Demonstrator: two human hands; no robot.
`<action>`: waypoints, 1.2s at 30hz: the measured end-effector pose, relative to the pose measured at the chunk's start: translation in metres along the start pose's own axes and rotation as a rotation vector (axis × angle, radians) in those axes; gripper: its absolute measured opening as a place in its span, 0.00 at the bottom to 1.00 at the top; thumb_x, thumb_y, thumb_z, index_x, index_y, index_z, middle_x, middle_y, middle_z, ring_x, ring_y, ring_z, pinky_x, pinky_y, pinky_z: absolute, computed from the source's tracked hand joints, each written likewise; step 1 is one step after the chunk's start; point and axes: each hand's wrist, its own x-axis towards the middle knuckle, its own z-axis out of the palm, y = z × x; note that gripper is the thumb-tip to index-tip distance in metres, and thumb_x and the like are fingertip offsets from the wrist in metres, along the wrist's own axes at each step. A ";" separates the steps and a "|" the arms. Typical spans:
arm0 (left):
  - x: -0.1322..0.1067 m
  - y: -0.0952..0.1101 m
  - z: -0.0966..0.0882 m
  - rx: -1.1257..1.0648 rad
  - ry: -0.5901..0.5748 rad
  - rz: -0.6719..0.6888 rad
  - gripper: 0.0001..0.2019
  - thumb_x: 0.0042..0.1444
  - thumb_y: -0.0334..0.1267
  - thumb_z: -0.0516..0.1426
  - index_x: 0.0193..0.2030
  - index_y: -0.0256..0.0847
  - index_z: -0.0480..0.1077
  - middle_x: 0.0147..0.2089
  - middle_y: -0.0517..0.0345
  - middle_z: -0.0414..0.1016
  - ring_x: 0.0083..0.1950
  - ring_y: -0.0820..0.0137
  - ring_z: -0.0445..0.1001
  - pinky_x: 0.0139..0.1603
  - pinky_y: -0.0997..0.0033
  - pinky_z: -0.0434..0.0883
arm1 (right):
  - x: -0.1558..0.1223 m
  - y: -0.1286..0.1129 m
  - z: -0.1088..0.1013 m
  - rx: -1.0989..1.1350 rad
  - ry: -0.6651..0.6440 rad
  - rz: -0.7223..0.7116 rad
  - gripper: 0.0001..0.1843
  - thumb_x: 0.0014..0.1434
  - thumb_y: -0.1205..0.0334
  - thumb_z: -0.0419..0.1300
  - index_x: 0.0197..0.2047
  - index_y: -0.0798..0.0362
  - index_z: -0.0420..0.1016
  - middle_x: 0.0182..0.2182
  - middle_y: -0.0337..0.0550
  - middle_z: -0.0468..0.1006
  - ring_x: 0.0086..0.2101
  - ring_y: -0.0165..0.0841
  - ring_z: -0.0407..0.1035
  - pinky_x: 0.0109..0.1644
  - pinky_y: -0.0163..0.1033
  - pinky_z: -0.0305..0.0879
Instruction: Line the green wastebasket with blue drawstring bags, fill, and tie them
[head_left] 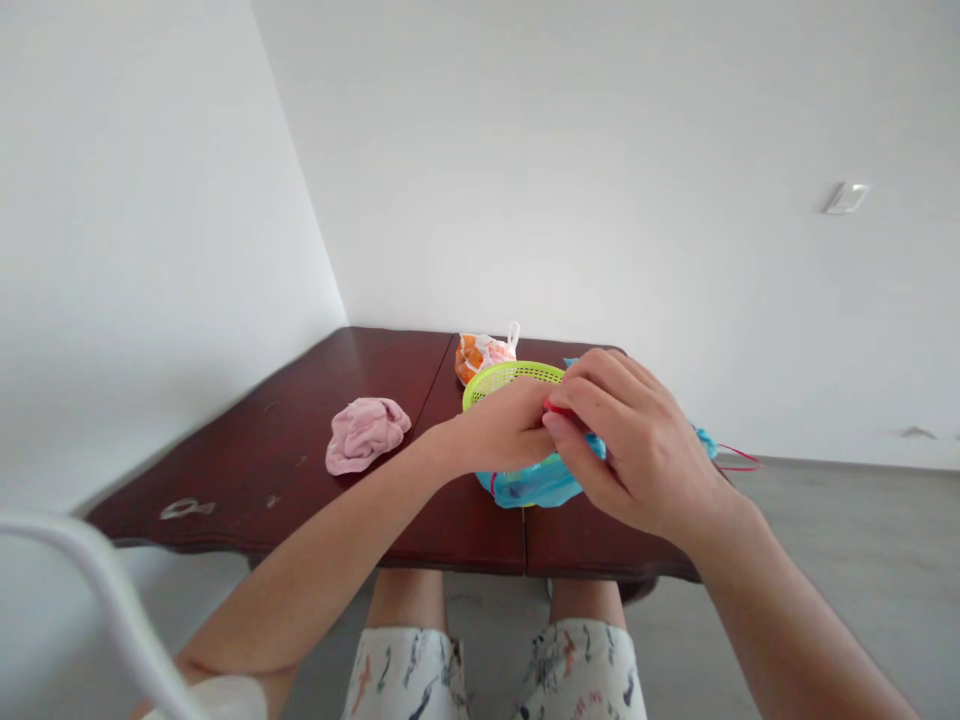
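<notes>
My hands meet above a lime-green plastic basket (501, 374) with a perforated wall. A thin blue plastic bag (541, 484) with a red drawstring hangs about the basket's near side, and more blue plastic shows behind my right hand. My right hand (634, 450) is closed, its thumb and fingertips pinching a short red piece (556, 405) that looks like the drawstring. Against it, my left hand (506, 428) is curled shut at the other end of this red piece, most of its fingers hidden. The basket's inside is largely covered by my hands.
A crumpled pink cloth (367, 433) lies left of the basket on the dark red wooden table (300, 420). Behind the basket sits a tied plastic bag (484, 355) with orange and white on it. A red string (740, 460) sticks out past the table's right edge. White walls border the back and left.
</notes>
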 end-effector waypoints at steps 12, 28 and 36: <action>-0.007 -0.003 -0.017 -0.509 -0.159 -0.217 0.41 0.78 0.75 0.53 0.26 0.41 0.72 0.25 0.53 0.73 0.28 0.69 0.68 0.34 0.65 0.68 | -0.021 0.022 0.030 0.272 0.195 0.242 0.06 0.83 0.65 0.62 0.51 0.48 0.80 0.41 0.43 0.80 0.41 0.38 0.76 0.47 0.46 0.72; -0.006 -0.021 -0.025 -0.995 0.270 -0.499 0.25 0.87 0.54 0.52 0.61 0.36 0.82 0.30 0.55 0.85 0.21 0.69 0.82 0.24 0.77 0.77 | -0.037 0.003 0.052 0.282 0.489 0.288 0.06 0.81 0.68 0.68 0.54 0.46 0.83 0.42 0.42 0.87 0.34 0.34 0.80 0.37 0.41 0.77; -0.012 -0.007 -0.034 -1.006 0.288 -0.490 0.23 0.89 0.48 0.52 0.60 0.33 0.84 0.32 0.52 0.85 0.25 0.69 0.83 0.27 0.76 0.81 | -0.042 0.005 0.066 0.026 0.229 0.195 0.11 0.84 0.66 0.65 0.62 0.47 0.88 0.51 0.46 0.95 0.43 0.39 0.92 0.44 0.41 0.84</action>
